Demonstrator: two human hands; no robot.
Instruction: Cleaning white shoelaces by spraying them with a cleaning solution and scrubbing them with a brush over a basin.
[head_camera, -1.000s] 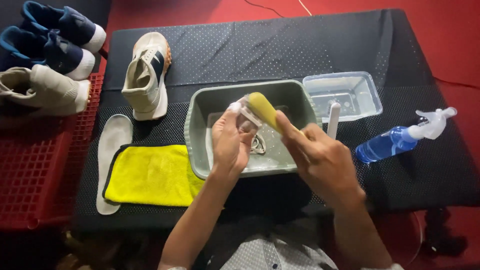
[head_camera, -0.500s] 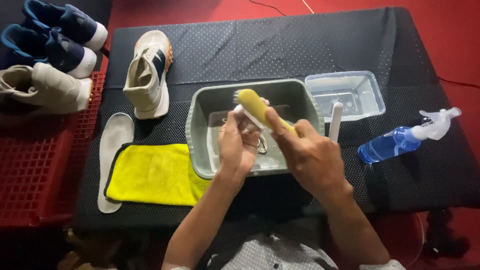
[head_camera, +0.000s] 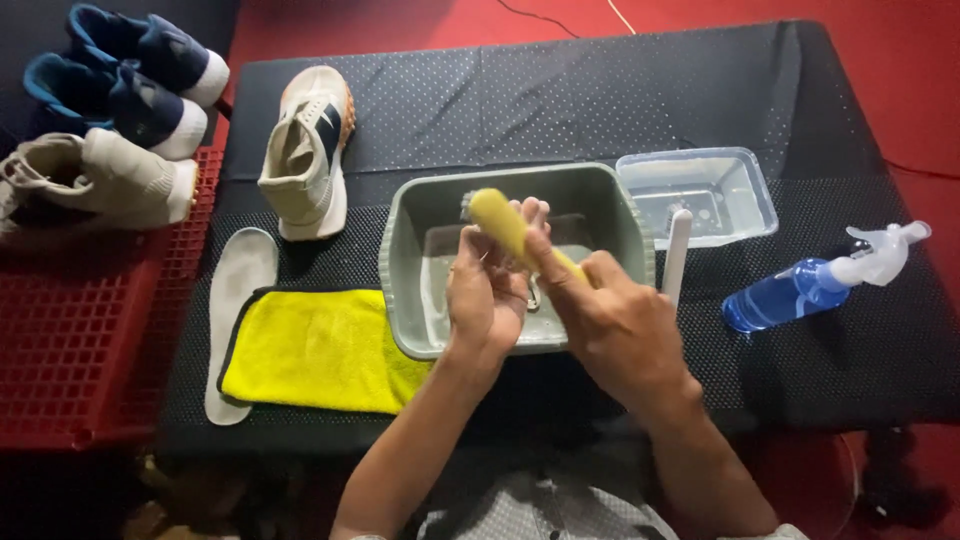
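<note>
Gripping a yellow brush (head_camera: 505, 226) in the right hand (head_camera: 610, 320), the left hand (head_camera: 485, 295) cups something hidden over the grey basin (head_camera: 400, 250).

Brush (head_camera: 505, 225): yellow. Basin (head_camera: 405, 250): grey-green. Cloth (head_camera: 315, 350): bright yellow, dark edging, near the table's front-left corner. Table cover (head_camera: 560, 95): black with a fine white dot pattern. Insole (head_camera: 235, 300): pale grey. Shoe (head_camera: 305, 155) at the back-left: beige, orange sole, dark tongue. Tub (head_camera: 700, 195): clear. Spray bottle (head_camera: 800, 290): blue liquid, white trigger. Off the left edge: red grid crate (head_camera: 80, 340), one beige sneaker (head_camera: 95, 185), navy pair (head_camera: 120, 75) with white soles. Floor (head_camera: 900, 80): red.
</note>
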